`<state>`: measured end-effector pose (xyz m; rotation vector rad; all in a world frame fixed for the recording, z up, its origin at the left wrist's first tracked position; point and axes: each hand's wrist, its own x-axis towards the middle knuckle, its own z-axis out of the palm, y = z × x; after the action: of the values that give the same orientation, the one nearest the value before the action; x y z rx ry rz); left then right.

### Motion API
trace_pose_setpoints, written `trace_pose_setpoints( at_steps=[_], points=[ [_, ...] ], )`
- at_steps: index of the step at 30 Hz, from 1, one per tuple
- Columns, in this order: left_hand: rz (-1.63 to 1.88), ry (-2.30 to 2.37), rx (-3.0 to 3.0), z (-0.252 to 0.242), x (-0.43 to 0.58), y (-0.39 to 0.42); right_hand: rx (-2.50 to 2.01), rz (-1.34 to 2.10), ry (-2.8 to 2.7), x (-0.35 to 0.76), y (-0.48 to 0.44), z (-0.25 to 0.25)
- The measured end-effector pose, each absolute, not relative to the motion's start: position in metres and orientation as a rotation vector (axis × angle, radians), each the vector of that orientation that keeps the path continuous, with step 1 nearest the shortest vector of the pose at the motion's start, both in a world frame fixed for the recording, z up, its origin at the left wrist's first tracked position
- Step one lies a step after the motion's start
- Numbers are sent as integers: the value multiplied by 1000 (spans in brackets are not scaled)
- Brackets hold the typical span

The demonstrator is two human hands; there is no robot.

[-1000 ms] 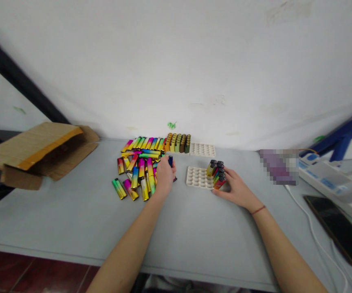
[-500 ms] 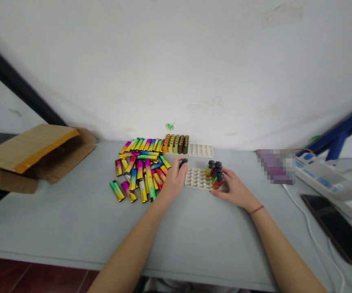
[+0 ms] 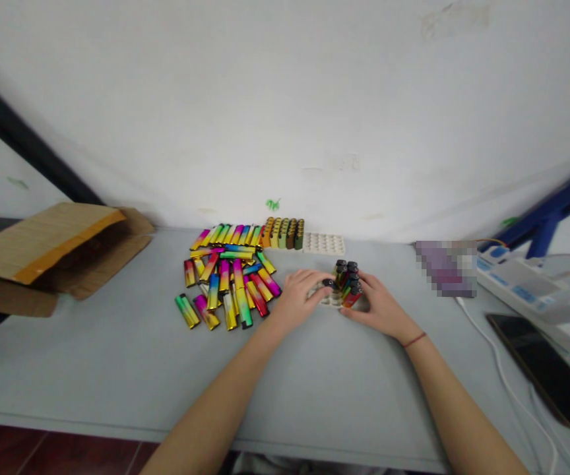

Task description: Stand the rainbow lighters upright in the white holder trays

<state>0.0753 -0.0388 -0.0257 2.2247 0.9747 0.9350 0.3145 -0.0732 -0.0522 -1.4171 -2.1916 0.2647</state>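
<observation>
My left hand [image 3: 299, 298] lies over a white holed tray [image 3: 335, 300] and pinches one lighter [image 3: 328, 284], its black cap showing beside the fingertips. A few colourful lighters [image 3: 348, 279] stand upright in the tray's right end. My right hand [image 3: 377, 305] rests at the tray's right edge, fingers curled against those standing lighters. A loose pile of rainbow-coloured lighters [image 3: 228, 280] lies on the grey table [image 3: 117, 356] just left of my left hand.
At the back by the wall stand a row of lighters in a tray [image 3: 285, 233] and an empty white tray [image 3: 324, 243]. An open cardboard box [image 3: 52, 247] lies at far left. A power strip [image 3: 527, 287], white cables and a dark phone [image 3: 552, 376] are at right.
My left hand has lifted a lighter from the pile and carried it right, over the white tray, close to the standing lighters. My right hand has stayed at the tray.
</observation>
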Motion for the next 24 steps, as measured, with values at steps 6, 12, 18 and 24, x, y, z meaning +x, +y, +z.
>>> trace_pose_setpoints(
  at_steps=[6, 12, 18, 24],
  points=[
    [876, 1052, 2271, -25, 78, -43, -1404, 261, -2173, 314, -73, -53],
    [946, 1170, 2308, -24, 85, -46, -1404, 263, -2186, 314, -73, -52],
    [949, 1142, 2470, -17, 86, -50, -1393, 257, -2188, 314, -73, -51],
    [850, 1163, 2547, -14, 83, -51, -1408, 247, -2189, 314, -73, -52]
  ],
)
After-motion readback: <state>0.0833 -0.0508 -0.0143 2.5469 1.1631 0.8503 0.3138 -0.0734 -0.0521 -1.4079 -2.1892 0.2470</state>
